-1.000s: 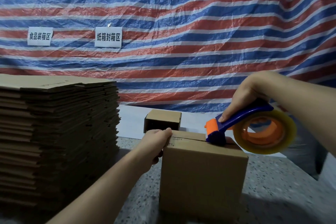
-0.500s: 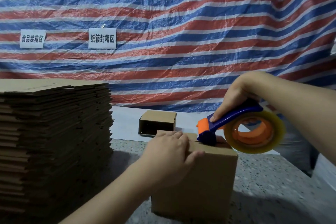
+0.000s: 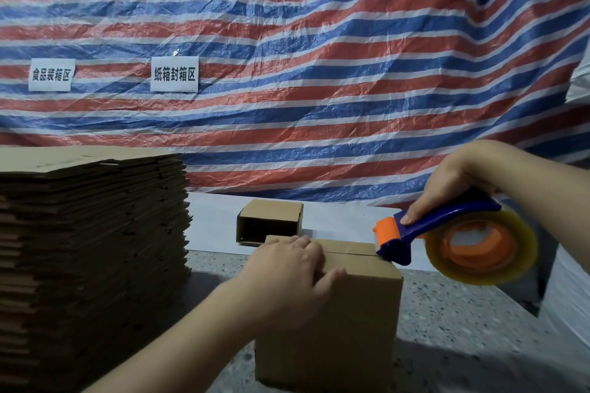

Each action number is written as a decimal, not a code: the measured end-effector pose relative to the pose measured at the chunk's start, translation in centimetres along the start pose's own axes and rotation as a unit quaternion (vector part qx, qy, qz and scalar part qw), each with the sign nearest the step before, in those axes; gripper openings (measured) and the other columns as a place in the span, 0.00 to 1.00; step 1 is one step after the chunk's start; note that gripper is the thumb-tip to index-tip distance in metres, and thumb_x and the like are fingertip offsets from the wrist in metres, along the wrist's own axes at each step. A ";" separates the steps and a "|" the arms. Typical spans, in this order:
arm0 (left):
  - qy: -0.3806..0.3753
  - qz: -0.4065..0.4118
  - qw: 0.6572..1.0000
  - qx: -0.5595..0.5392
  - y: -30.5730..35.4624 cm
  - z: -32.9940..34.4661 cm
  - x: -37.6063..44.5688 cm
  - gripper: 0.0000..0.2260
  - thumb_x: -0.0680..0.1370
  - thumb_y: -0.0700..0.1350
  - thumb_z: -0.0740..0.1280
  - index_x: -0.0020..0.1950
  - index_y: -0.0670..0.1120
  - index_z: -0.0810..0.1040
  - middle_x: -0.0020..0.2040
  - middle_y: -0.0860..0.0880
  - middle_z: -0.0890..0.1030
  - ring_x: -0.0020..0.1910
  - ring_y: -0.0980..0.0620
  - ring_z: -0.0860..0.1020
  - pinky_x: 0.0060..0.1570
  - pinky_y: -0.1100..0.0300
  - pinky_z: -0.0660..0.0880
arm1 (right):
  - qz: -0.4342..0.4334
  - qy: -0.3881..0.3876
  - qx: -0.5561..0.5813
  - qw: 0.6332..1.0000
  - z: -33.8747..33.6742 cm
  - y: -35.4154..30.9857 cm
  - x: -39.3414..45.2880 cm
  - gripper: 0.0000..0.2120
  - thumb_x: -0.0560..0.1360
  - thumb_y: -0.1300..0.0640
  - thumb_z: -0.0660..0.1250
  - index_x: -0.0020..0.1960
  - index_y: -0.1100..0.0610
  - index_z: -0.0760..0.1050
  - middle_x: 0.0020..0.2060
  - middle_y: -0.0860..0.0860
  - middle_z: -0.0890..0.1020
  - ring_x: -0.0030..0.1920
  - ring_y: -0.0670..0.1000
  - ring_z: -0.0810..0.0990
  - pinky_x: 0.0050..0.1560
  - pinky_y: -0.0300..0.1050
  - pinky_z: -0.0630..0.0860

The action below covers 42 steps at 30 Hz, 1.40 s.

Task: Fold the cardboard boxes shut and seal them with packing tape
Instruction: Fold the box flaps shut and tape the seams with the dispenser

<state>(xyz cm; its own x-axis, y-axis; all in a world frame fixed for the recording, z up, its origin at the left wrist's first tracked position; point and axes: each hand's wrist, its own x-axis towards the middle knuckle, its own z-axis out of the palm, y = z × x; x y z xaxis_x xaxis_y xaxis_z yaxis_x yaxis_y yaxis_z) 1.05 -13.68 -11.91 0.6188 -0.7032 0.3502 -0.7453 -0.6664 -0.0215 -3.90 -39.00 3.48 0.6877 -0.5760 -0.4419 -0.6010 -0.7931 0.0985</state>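
Note:
A closed brown cardboard box stands on the speckled table in front of me, its top flaps meeting in a seam. My left hand lies over the box's near top edge, fingers on the lid and thumb down the front face. My right hand grips the blue handle of a tape dispenser with an orange head and a roll of clear tape. The dispenser's head touches the box's top right edge at the seam.
A tall stack of flat cardboard blanks fills the left. A small open box lies on its side behind the closed one. A striped tarp with two paper labels hangs behind. Something white stands at the right edge.
My left hand moved from the box's left top corner to lie across its near top edge. The dispenser stays at the box's right top edge.

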 end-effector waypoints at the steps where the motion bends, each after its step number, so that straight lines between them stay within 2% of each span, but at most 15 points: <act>1: 0.000 -0.004 1.000 -0.002 0.3 -0.3 0.1 0.27 0.78 0.70 0.47 0.56 0.52 0.73 0.57 0.50 0.79 0.53 0.51 0.76 0.54 0.53 0.72 | 0.000 -0.001 0.001 1.000 0.0 0.0 -0.1 0.48 0.52 0.27 0.75 0.61 0.59 0.80 0.45 0.55 0.86 0.43 0.53 0.85 0.51 0.45 0.82; 2: 0.001 -0.004 1.000 0.000 0.8 -0.5 0.4 0.28 0.77 0.72 0.47 0.57 0.52 0.73 0.55 0.50 0.79 0.52 0.51 0.76 0.55 0.52 0.72 | 0.000 -0.002 0.001 1.000 0.1 0.0 -0.2 0.48 0.53 0.27 0.74 0.61 0.59 0.80 0.44 0.55 0.86 0.43 0.53 0.85 0.50 0.45 0.81; 3: -0.001 0.003 1.000 0.003 1.5 -0.6 0.7 0.32 0.76 0.73 0.47 0.62 0.50 0.72 0.59 0.49 0.78 0.57 0.50 0.76 0.61 0.49 0.71 | 0.001 -0.003 0.001 1.000 0.1 0.0 -0.3 0.47 0.54 0.27 0.74 0.61 0.59 0.80 0.44 0.55 0.86 0.42 0.53 0.85 0.49 0.44 0.81; 5: -0.006 0.038 0.999 -0.009 3.2 -0.5 1.3 0.37 0.77 0.72 0.49 0.76 0.48 0.61 0.74 0.47 0.68 0.72 0.47 0.66 0.74 0.46 0.58 | 0.001 -0.003 0.002 1.000 0.2 0.0 -0.4 0.46 0.55 0.27 0.74 0.61 0.59 0.80 0.44 0.54 0.86 0.42 0.52 0.85 0.48 0.43 0.82; 7: -0.020 0.063 0.997 -0.034 4.8 -0.2 1.8 0.38 0.77 0.71 0.50 0.79 0.48 0.55 0.78 0.47 0.61 0.77 0.48 0.59 0.76 0.48 0.53 | -0.001 -0.002 0.001 1.000 0.2 -0.1 -0.4 0.46 0.54 0.27 0.74 0.61 0.59 0.80 0.44 0.55 0.86 0.43 0.53 0.85 0.49 0.44 0.81; 10: -0.013 0.064 0.998 -0.012 5.6 0.5 2.2 0.33 0.78 0.69 0.52 0.75 0.48 0.64 0.74 0.47 0.69 0.73 0.47 0.66 0.74 0.47 0.60 | -0.007 -0.003 0.002 1.000 0.0 0.0 -0.3 0.48 0.53 0.26 0.74 0.61 0.58 0.80 0.45 0.54 0.86 0.44 0.53 0.85 0.50 0.44 0.81; 14: 0.006 0.059 0.998 -0.005 5.2 1.1 2.3 0.30 0.79 0.69 0.52 0.68 0.47 0.71 0.69 0.47 0.74 0.68 0.47 0.71 0.69 0.49 0.67 | -0.011 -0.006 0.013 1.000 0.1 0.8 0.2 0.45 0.54 0.28 0.76 0.60 0.58 0.80 0.44 0.54 0.87 0.42 0.52 0.86 0.45 0.43 0.82; 19: 0.005 0.062 0.998 -0.006 5.3 1.3 2.0 0.29 0.79 0.68 0.51 0.67 0.48 0.70 0.68 0.47 0.73 0.67 0.47 0.71 0.69 0.48 0.67 | 0.011 0.003 0.018 1.000 -0.1 3.1 -0.2 0.39 0.62 0.28 0.76 0.58 0.58 0.80 0.42 0.53 0.87 0.40 0.51 0.86 0.42 0.43 0.82; 22: 0.008 0.064 0.998 -0.005 5.3 0.7 2.0 0.27 0.79 0.68 0.51 0.66 0.50 0.71 0.63 0.48 0.76 0.61 0.48 0.74 0.63 0.50 0.71 | 0.010 -0.004 0.004 1.000 0.8 2.7 0.3 0.37 0.63 0.28 0.74 0.57 0.58 0.81 0.42 0.53 0.87 0.40 0.51 0.86 0.42 0.41 0.82; 26: -0.031 0.072 0.997 -0.021 5.9 -0.5 2.4 0.32 0.78 0.69 0.53 0.79 0.56 0.55 0.65 0.46 0.76 0.59 0.45 0.75 0.56 0.50 0.74 | 0.002 -0.019 -0.005 1.000 1.5 1.8 0.9 0.37 0.64 0.29 0.73 0.57 0.59 0.80 0.42 0.54 0.86 0.40 0.51 0.86 0.41 0.42 0.83; 28: -0.034 0.060 0.997 -0.022 6.5 -0.4 2.3 0.30 0.77 0.70 0.55 0.73 0.55 0.64 0.59 0.47 0.77 0.55 0.46 0.75 0.55 0.49 0.74 | 0.004 -0.034 0.000 0.999 1.5 1.9 0.8 0.39 0.63 0.28 0.73 0.58 0.60 0.80 0.43 0.55 0.86 0.40 0.53 0.86 0.42 0.43 0.83; 30: -0.038 0.043 0.998 -0.017 6.9 -0.1 2.1 0.28 0.77 0.70 0.56 0.68 0.52 0.69 0.60 0.47 0.75 0.58 0.45 0.73 0.59 0.46 0.72 | 0.007 -0.032 0.000 0.999 1.5 2.1 0.8 0.39 0.63 0.28 0.74 0.59 0.59 0.80 0.44 0.55 0.87 0.43 0.53 0.86 0.45 0.43 0.83; 33: -0.050 0.042 0.998 -0.022 6.9 0.2 2.2 0.30 0.78 0.68 0.55 0.74 0.51 0.65 0.76 0.48 0.64 0.72 0.42 0.65 0.69 0.39 0.63 | 0.011 -0.020 -0.002 1.000 1.3 2.8 0.6 0.40 0.60 0.28 0.74 0.58 0.57 0.80 0.43 0.53 0.87 0.41 0.51 0.86 0.42 0.41 0.82; 39: -0.035 0.058 0.998 -0.002 6.9 0.3 2.1 0.29 0.79 0.68 0.52 0.72 0.50 0.66 0.73 0.50 0.69 0.70 0.44 0.67 0.68 0.38 0.64 | 0.032 -0.003 -0.037 0.999 0.6 4.6 -0.4 0.45 0.51 0.25 0.76 0.56 0.55 0.81 0.43 0.52 0.88 0.42 0.50 0.87 0.42 0.40 0.81; 42: -0.029 0.061 0.998 0.001 6.7 0.3 2.2 0.28 0.79 0.68 0.52 0.72 0.51 0.65 0.71 0.50 0.71 0.69 0.44 0.69 0.66 0.39 0.67 | 0.039 -0.003 -0.069 0.997 1.6 3.4 0.3 0.40 0.58 0.24 0.74 0.55 0.55 0.82 0.45 0.52 0.88 0.45 0.51 0.87 0.49 0.43 0.82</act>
<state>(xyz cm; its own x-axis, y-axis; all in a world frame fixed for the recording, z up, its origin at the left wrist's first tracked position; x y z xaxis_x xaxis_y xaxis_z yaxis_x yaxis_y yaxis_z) -2.54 -19.75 -11.56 0.5366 -0.7926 0.2896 -0.8156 -0.5752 -0.0631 -6.34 -41.54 2.22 0.6389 -0.6358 -0.4332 -0.5902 -0.7662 0.2542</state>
